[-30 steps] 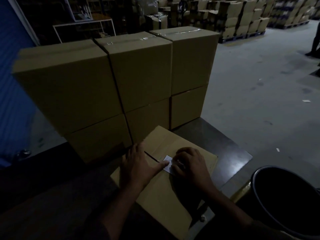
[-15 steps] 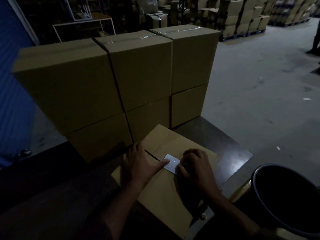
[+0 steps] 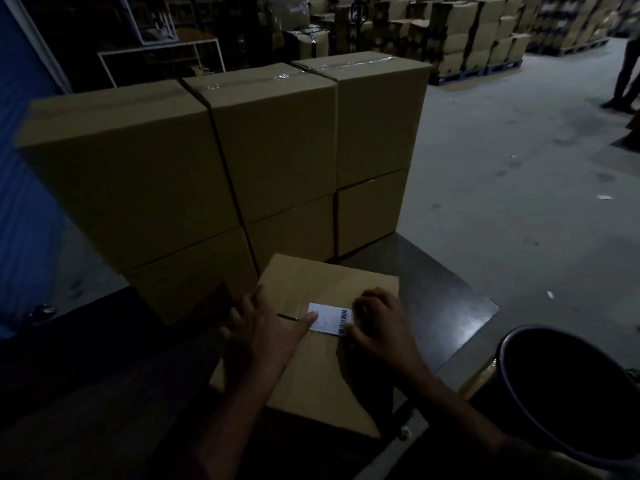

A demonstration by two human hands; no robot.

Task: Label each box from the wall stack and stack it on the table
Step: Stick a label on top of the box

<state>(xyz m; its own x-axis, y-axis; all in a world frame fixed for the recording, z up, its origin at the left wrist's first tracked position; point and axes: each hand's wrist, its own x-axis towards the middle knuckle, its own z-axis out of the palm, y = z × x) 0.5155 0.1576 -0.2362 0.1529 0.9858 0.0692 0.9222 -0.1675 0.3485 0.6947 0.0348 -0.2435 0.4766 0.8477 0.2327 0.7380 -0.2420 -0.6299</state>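
My left hand (image 3: 258, 336) lying flat on brown cardboard box (image 3: 311, 375) on dark table (image 3: 446, 306), fingers spread, thumb pressing left edge of white barcode label (image 3: 329, 318). My right hand (image 3: 382, 329), fingers curled down, pressing label's right edge. Label sitting over box's top seam. Two-tier stack of brown cartons (image 3: 242, 161) standing just behind.

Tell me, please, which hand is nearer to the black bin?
Right. The right hand presses the label's bin-side edge; the left hand lies beyond the label, farther from the black bin.
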